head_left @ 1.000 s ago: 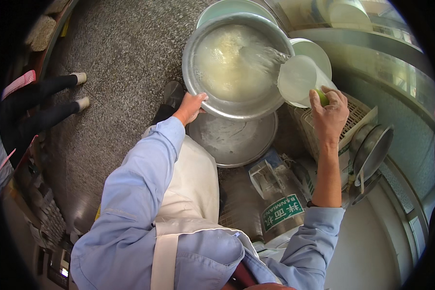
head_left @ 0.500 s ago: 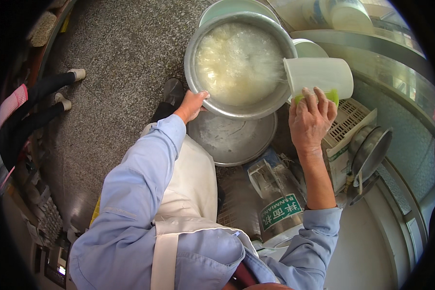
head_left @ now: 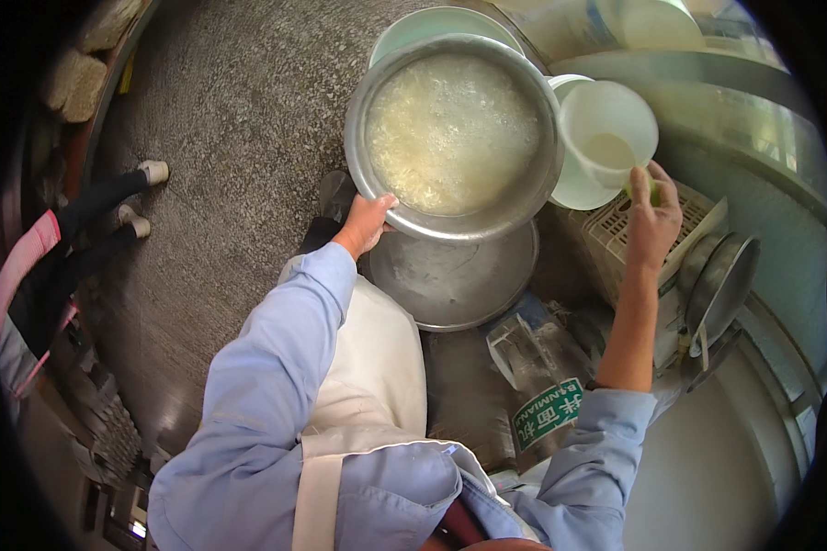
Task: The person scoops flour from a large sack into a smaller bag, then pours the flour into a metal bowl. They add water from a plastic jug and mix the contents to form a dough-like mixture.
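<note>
With my left hand (head_left: 368, 223) I grip the near left rim of a wide metal basin (head_left: 551, 165), thumb over the edge. Cloudy, pale yellowish liquid (head_left: 452, 129) with bubbles and light bits in it covers the basin's bottom. My right hand (head_left: 653, 216) is closed round the green handle of a white plastic pitcher (head_left: 641, 119). Its mouth faces up toward me, and a little liquid or residue shows at the bottom. The pitcher is just right of the basin, over a pale green-white bucket (head_left: 583, 188).
Behind the basin is a pale green tub (head_left: 441, 18). A round metal lid or pan (head_left: 455, 285) lies below it, near a metal machine (head_left: 542, 395). To the right are a beige plastic crate (head_left: 616, 225) and metal pans (head_left: 721, 285). Another person's legs (head_left: 92, 202) show at left.
The pitcher, earlier tipped sideways and pouring into the basin, is now turned upright and moved right over the bucket. The stream has stopped and the liquid is calmer. My left hand keeps its grip.
</note>
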`<state>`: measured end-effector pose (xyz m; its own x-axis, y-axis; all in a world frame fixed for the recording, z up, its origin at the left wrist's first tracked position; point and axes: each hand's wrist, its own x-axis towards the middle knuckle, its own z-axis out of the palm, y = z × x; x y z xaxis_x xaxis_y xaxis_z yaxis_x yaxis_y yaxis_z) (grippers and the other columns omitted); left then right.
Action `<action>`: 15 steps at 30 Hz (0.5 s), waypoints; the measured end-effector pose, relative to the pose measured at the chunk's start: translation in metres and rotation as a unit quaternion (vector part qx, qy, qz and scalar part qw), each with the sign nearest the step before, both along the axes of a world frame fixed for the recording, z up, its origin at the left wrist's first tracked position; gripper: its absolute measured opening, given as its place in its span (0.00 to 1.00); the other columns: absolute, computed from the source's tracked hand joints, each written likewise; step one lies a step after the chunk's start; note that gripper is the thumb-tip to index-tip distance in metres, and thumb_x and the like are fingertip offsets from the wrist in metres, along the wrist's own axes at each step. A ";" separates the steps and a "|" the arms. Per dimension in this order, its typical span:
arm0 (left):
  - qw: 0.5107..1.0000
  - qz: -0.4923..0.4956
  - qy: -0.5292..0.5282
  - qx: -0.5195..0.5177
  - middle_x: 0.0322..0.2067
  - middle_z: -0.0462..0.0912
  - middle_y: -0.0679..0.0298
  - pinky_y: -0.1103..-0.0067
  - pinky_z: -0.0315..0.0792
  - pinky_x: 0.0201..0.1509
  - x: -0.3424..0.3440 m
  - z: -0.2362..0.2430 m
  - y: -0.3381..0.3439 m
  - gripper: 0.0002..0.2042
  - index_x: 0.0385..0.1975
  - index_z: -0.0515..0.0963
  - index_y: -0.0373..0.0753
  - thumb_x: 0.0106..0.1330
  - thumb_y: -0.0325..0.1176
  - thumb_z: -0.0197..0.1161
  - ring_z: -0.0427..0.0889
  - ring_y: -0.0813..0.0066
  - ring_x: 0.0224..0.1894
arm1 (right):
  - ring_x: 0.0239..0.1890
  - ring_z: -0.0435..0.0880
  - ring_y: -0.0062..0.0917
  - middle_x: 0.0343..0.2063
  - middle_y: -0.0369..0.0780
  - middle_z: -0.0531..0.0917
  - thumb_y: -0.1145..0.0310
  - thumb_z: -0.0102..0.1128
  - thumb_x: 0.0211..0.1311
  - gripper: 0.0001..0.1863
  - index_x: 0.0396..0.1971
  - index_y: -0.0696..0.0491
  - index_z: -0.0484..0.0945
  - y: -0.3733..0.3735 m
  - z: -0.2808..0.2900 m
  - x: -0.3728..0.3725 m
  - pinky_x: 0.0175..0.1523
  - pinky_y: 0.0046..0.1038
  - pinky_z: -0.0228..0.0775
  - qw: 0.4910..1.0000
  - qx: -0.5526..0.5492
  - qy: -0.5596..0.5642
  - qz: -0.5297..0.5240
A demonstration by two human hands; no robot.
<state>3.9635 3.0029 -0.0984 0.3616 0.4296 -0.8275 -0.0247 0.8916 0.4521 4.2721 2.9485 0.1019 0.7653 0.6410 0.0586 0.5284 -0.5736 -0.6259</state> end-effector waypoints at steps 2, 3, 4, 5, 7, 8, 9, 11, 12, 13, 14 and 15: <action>1.000 0.000 -0.008 -0.014 0.35 0.72 0.60 0.70 0.76 0.31 0.000 -0.003 0.000 0.16 0.44 0.65 0.33 0.54 0.26 0.52 0.77 0.68 0.34 | 0.36 0.77 0.20 0.34 0.41 0.80 0.62 0.60 0.53 0.19 0.41 0.60 0.76 -0.004 -0.017 0.030 0.44 0.21 0.66 0.998 -0.004 0.034 -0.048; 1.000 0.002 -0.011 -0.021 0.34 0.72 0.60 0.70 0.76 0.30 -0.001 -0.005 -0.001 0.16 0.44 0.65 0.33 0.54 0.26 0.52 0.77 0.68 0.33 | 0.36 0.77 0.23 0.35 0.42 0.80 0.61 0.60 0.53 0.20 0.41 0.60 0.76 -0.006 -0.031 0.043 0.44 0.22 0.67 0.998 -0.029 0.005 -0.063; 1.000 0.002 -0.007 -0.021 0.34 0.72 0.60 0.70 0.76 0.30 -0.001 -0.007 -0.001 0.15 0.42 0.66 0.33 0.53 0.26 0.53 0.77 0.68 0.33 | 0.36 0.78 0.25 0.35 0.43 0.80 0.61 0.60 0.52 0.21 0.42 0.60 0.75 -0.008 -0.047 0.055 0.44 0.22 0.67 0.996 -0.049 -0.015 -0.076; 1.000 -0.001 -0.007 -0.019 0.33 0.73 0.60 0.71 0.76 0.30 -0.002 -0.009 -0.002 0.14 0.41 0.66 0.33 0.53 0.26 0.53 0.77 0.69 0.33 | 0.37 0.79 0.28 0.35 0.44 0.80 0.60 0.60 0.52 0.22 0.43 0.60 0.75 -0.010 -0.064 0.066 0.45 0.23 0.67 0.993 -0.069 -0.025 -0.094; 1.000 0.005 -0.013 -0.018 0.32 0.73 0.61 0.71 0.76 0.30 -0.003 -0.012 -0.004 0.13 0.40 0.67 0.33 0.53 0.26 0.54 0.77 0.69 0.33 | 0.41 0.77 0.33 0.38 0.43 0.79 0.60 0.60 0.51 0.22 0.42 0.59 0.75 -0.012 -0.100 0.087 0.49 0.32 0.64 0.985 -0.139 -0.102 -0.027; 1.000 -0.004 -0.008 -0.014 0.35 0.72 0.57 0.64 0.75 0.37 -0.005 -0.014 -0.005 0.14 0.42 0.65 0.30 0.56 0.25 0.53 0.76 0.65 0.37 | 0.44 0.76 0.35 0.39 0.43 0.79 0.60 0.60 0.50 0.22 0.42 0.58 0.75 -0.013 -0.119 0.092 0.51 0.37 0.63 0.976 -0.173 -0.133 0.005; 1.000 -0.006 -0.009 -0.015 0.35 0.72 0.57 0.64 0.75 0.37 -0.006 -0.015 -0.005 0.14 0.42 0.65 0.30 0.56 0.25 0.53 0.76 0.65 0.37 | 0.47 0.73 0.35 0.41 0.41 0.78 0.60 0.60 0.50 0.21 0.42 0.57 0.75 -0.016 -0.139 0.095 0.52 0.42 0.59 0.962 -0.226 -0.156 0.014; 1.000 -0.007 -0.010 -0.017 0.35 0.71 0.58 0.64 0.75 0.36 -0.008 -0.017 -0.006 0.14 0.42 0.64 0.30 0.56 0.25 0.53 0.76 0.65 0.36 | 0.53 0.68 0.37 0.46 0.38 0.76 0.59 0.60 0.49 0.21 0.42 0.55 0.75 -0.016 -0.178 0.099 0.55 0.53 0.52 0.925 -0.314 -0.209 0.041; 1.000 -0.015 -0.009 -0.017 0.34 0.71 0.59 0.65 0.76 0.35 -0.008 -0.018 -0.006 0.15 0.43 0.63 0.31 0.55 0.24 0.53 0.76 0.66 0.36 | 0.59 0.59 0.35 0.51 0.34 0.72 0.59 0.59 0.50 0.20 0.42 0.52 0.75 -0.015 -0.200 0.097 0.56 0.62 0.40 0.906 -0.362 -0.220 0.028; 1.000 -0.013 -0.014 -0.016 0.35 0.71 0.59 0.66 0.76 0.35 -0.008 -0.018 -0.007 0.15 0.43 0.63 0.31 0.55 0.24 0.53 0.76 0.66 0.36 | 0.59 0.59 0.35 0.51 0.34 0.71 0.60 0.58 0.51 0.19 0.43 0.52 0.74 -0.017 -0.216 0.099 0.57 0.62 0.39 0.897 -0.380 -0.223 0.039; 1.000 -0.010 -0.010 -0.019 0.35 0.71 0.59 0.66 0.76 0.35 -0.008 -0.018 -0.007 0.15 0.42 0.63 0.31 0.55 0.24 0.54 0.76 0.66 0.36 | 0.59 0.59 0.36 0.52 0.34 0.70 0.60 0.57 0.52 0.19 0.44 0.52 0.74 -0.017 -0.233 0.100 0.57 0.61 0.38 0.884 -0.406 -0.225 0.047; 1.000 -0.007 -0.005 -0.021 0.35 0.71 0.59 0.67 0.76 0.34 -0.008 -0.018 -0.009 0.15 0.42 0.63 0.31 0.55 0.24 0.54 0.76 0.66 0.36 | 0.60 0.58 0.36 0.52 0.35 0.70 0.61 0.57 0.52 0.19 0.44 0.52 0.73 -0.016 -0.250 0.101 0.58 0.61 0.37 0.871 -0.429 -0.233 0.060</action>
